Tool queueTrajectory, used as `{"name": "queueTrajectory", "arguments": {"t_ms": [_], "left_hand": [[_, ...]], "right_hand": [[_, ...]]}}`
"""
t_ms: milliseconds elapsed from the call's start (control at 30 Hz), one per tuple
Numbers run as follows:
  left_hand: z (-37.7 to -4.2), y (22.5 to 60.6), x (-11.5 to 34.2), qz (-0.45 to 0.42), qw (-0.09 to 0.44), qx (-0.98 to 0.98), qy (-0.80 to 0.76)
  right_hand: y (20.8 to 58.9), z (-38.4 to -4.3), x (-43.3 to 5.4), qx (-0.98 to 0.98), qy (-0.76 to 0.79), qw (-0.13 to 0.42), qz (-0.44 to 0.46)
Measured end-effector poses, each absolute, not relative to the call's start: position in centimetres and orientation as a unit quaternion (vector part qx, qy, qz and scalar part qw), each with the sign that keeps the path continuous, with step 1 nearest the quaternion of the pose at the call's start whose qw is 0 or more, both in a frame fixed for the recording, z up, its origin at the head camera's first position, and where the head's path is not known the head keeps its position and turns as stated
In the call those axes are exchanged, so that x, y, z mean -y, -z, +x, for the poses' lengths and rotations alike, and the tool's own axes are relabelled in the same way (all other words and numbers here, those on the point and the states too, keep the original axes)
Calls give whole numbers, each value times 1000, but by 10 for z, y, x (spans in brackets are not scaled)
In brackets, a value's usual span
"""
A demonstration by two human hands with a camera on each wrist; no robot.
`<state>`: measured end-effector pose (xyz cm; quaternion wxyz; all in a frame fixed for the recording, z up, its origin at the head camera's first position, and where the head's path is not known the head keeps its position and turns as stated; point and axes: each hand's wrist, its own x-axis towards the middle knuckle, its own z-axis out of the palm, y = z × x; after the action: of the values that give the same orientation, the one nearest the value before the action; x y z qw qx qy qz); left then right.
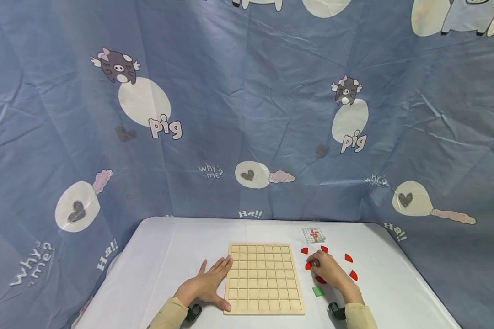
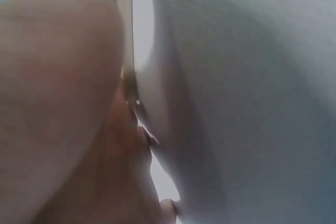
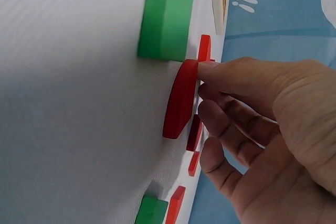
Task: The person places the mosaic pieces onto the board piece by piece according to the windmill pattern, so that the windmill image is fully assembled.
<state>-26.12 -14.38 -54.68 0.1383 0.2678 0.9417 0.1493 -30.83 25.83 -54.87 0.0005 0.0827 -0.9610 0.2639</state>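
My left hand (image 1: 206,282) lies with fingers spread along the left side of a square wooden grid board (image 1: 263,278). Its fingertips and thumb touch the board's edge. In the left wrist view the hand (image 2: 63,93) is close up, and little of the board shows. On the board's right side, my right hand (image 1: 330,269) pinches a red quarter-circle piece (image 1: 308,266) between thumb and fingertips; the exact contact is partly hidden. Nearer the right wrist lie another red piece (image 3: 181,98) and a green piece (image 3: 167,17). The other fingers of that hand (image 3: 273,114) are bent.
More red pieces (image 1: 348,257) lie scattered right of the board. A green piece (image 1: 318,291) rests near its lower right corner. Behind them lies a card (image 1: 314,235) with a grid and a red picture. The white table (image 1: 181,237) meets a blue printed cloth (image 1: 214,137).
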Motion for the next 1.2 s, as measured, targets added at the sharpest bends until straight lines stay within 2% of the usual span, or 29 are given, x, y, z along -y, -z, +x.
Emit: {"name": "queueTrajectory", "arguments": {"t_ms": [1200], "left_hand": [[-260,549,142,254,133,-948,-141]], "right_hand": [[550,-311,-259,949,-305,-3,80]]}}
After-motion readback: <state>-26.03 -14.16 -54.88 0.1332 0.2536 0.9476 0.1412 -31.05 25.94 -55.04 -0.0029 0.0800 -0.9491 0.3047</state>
